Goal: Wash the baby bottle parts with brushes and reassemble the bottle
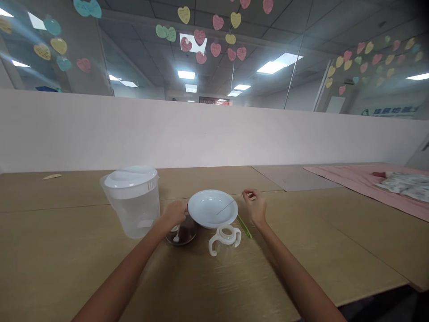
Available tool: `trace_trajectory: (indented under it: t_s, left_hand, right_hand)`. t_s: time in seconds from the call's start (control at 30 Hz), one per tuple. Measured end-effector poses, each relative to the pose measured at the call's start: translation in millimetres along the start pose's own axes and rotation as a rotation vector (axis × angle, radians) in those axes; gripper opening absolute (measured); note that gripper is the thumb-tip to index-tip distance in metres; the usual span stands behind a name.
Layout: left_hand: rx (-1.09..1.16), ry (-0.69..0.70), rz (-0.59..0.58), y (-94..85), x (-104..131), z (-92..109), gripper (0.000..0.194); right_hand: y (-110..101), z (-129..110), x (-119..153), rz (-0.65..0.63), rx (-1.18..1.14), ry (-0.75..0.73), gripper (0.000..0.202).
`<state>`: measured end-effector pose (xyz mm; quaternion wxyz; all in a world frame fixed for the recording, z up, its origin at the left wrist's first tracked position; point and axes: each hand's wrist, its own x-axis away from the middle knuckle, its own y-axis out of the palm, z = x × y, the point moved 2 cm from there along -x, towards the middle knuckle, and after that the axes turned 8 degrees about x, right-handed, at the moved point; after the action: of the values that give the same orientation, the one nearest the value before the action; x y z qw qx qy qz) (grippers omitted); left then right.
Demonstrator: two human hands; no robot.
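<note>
My left hand (174,213) is closed beside the left rim of a white bowl (209,210), above a dark brown see-through dish (186,232) with a small white piece in it. What its fingers grip is hidden. My right hand (255,206) pinches a thin wire-like stick (225,207), which slants down over the inside of the white bowl. In front of the bowl stands a clear cup with a white two-handled collar (226,235). A slim green tool (244,227) lies between the bowl and my right forearm.
A tall translucent pitcher with a white lid (137,201) stands at the left. A pink cloth (355,181) with a patterned fabric on it lies far right. Behind the wooden table (301,237) rises a white low wall (201,138) topped by glass.
</note>
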<state>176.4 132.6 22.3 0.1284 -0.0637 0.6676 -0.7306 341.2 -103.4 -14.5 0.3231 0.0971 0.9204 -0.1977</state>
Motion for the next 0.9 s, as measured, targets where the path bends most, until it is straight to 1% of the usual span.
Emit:
trace_trajectory:
  t_s: [0.07, 0.17, 0.2, 0.27, 0.33, 0.37, 0.43, 0.5, 0.53, 0.6, 0.67, 0.7, 0.73, 0.8, 0.83, 0.87, 0.9]
  left_hand:
    - [0.0, -0.014, 0.011, -14.8, 5.3, 0.0, 0.019]
    - [-0.004, -0.023, 0.053, -43.5, 18.2, 2.7, 0.015]
    - [0.008, -0.028, 0.087, -53.2, 22.8, 4.3, 0.014]
    - [0.078, -0.026, 0.191, -69.4, 29.8, 7.8, 0.014]
    - [0.233, 0.035, 0.296, -76.6, 31.1, 11.4, 0.018]
    - [0.334, 0.09, 0.333, -76.1, 29.2, 12.9, 0.02]
    - [0.54, 0.193, 0.376, -68.4, 21.3, 14.9, 0.024]
    - [0.713, 0.236, 0.371, -55.4, 11.4, 16.7, 0.028]
    - [0.793, 0.231, 0.349, -48.7, 7.2, 18.1, 0.03]
    - [0.952, 0.192, 0.272, -37.8, 2.4, 23.1, 0.032]
    - [1.074, 0.145, 0.204, -32.3, 3.2, 30.3, 0.034]
    - [1.11, 0.125, 0.182, -31.3, 5.1, 34.0, 0.036]
    - [1.132, 0.113, 0.165, -31.2, 7.4, 37.7, 0.037]
    - [1.155, 0.105, 0.136, -31.3, 11.8, 43.7, 0.039]
    - [1.159, 0.099, 0.129, -31.0, 13.3, 45.8, 0.039]
    - [1.156, 0.09, 0.126, -30.3, 14.3, 47.2, 0.039]
    - [1.148, 0.075, 0.127, -29.2, 14.8, 48.1, 0.04]
  right_hand:
    - [-0.8, -12.6, -6.8, -0.005, -0.015, -0.043, 0.023]
    - [4.4, -35.7, -21.8, -0.087, -0.048, -0.114, 0.018]
    - [7.6, -43.4, -27.4, -0.111, -0.067, -0.136, 0.017]
    - [16.3, -57.1, -37.3, -0.15, -0.119, -0.178, 0.02]
    - [27.4, -67.1, -43.5, -0.207, -0.169, -0.202, 0.028]
    - [33.4, -70.3, -44.8, -0.244, -0.179, -0.199, 0.031]
    - [45.2, -73.4, -43.1, -0.344, -0.165, -0.176, 0.03]
    - [54.6, -73.3, -37.0, -0.443, -0.139, -0.162, 0.024]
    - [58.2, -72.5, -32.9, -0.495, -0.131, -0.168, 0.022]
    - [63.5, -70.4, -24.9, -0.643, -0.135, -0.199, 0.02]
    - [64.7, -68.9, -20.5, -0.788, -0.146, -0.222, 0.019]
    - [62.9, -69.4, -20.9, -0.834, -0.151, -0.227, 0.02]
    - [58.9, -71.2, -23.2, -0.848, -0.152, -0.227, 0.021]
    - [42.7, -81.1, -31.6, -0.754, -0.186, -0.216, 0.022]
    - [31.1, -89.5, -35.7, -0.688, -0.214, -0.211, 0.024]
    - [16.6, -100.0, -39.1, -0.565, -0.328, -0.198, 0.025]
    - [1.7, -112.1, -40.1, -0.477, -0.45, -0.203, 0.027]
